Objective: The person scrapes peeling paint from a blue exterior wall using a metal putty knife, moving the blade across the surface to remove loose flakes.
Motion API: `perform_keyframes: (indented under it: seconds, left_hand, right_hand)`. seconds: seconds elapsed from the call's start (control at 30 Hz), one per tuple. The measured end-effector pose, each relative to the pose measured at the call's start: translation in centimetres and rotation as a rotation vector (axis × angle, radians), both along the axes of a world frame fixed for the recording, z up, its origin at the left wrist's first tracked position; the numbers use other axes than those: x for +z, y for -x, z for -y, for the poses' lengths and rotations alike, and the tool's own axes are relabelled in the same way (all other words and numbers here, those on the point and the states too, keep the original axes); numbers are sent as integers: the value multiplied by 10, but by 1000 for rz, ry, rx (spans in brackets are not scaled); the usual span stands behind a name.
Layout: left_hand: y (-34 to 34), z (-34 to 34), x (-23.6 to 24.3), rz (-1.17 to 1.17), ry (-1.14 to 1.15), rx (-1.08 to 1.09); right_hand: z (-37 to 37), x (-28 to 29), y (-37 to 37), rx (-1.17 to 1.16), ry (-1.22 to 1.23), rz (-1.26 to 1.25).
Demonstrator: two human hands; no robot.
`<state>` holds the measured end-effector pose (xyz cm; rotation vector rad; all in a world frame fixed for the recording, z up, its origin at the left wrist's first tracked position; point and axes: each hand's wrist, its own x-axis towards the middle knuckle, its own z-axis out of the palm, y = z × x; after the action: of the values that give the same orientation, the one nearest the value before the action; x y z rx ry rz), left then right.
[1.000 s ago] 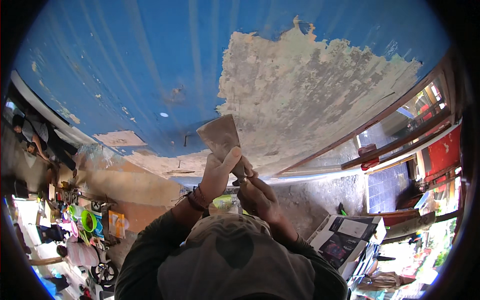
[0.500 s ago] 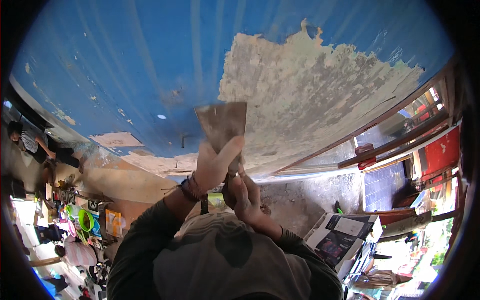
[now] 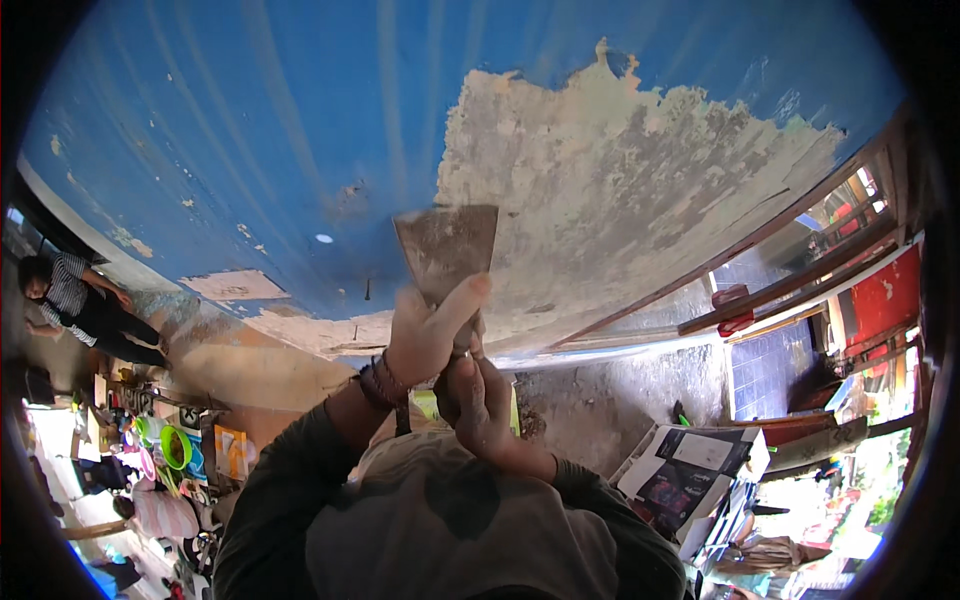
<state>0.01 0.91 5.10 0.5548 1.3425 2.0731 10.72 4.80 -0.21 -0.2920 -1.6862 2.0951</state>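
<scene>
At the far left, a person [image 3: 68,280] in a striped top is seen, and below, amid clutter, a round green tub [image 3: 167,445] is placed; what is kept in it cannot be made out. Just to its right a yellow-orange packet [image 3: 233,452] is seen, its contents hidden.

Higher up, the blue-painted wall [image 3: 250,120] is interrupted by 1 nail [image 3: 368,290], set near the left hand [image 3: 422,335]. By that hand the scraper [image 3: 448,243] is gripped low on its blade, with the thumb laid along the metal.

The scraper is held straight out beyond both hands, its blade pointed away from the body. Its long axis is run from the body toward the wall, with only a slight lean. The broad edge is set crosswise: its left corner is seen over blue paint, its right corner over the bare patch [image 3: 600,170]. Whether the edge is pressed to the surface cannot be told.

The handle is enclosed by the right hand [image 3: 483,405], placed lower and nearer the body. The 2 hands are brought together, both clamped on the scraper, the left being nearer the blade.

At the lower right, a black-and-white box [image 3: 705,452] is seen; its inside is not shown.
</scene>
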Motion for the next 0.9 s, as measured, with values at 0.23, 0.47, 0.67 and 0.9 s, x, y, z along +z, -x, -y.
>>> perform_keyframes:
  seconds: [0.23, 0.47, 0.67, 0.9]
  left_hand:
    - [-7, -2, -17, 3, 44, 40]
    - [-11, 2, 32, -201, -21, 69]
    - [-38, 27, -79, -64, 397, -80]
    - [-54, 52, -121, -338, 458, -263]
  right_hand:
    - [-2, -9, 0, 15, -11, -45]
    - [-16, 34, 1, 115, -11, -153]
    - [-37, -51, -60, -54, -246, 234]
    - [-43, -82, -97, -50, -72, 453]
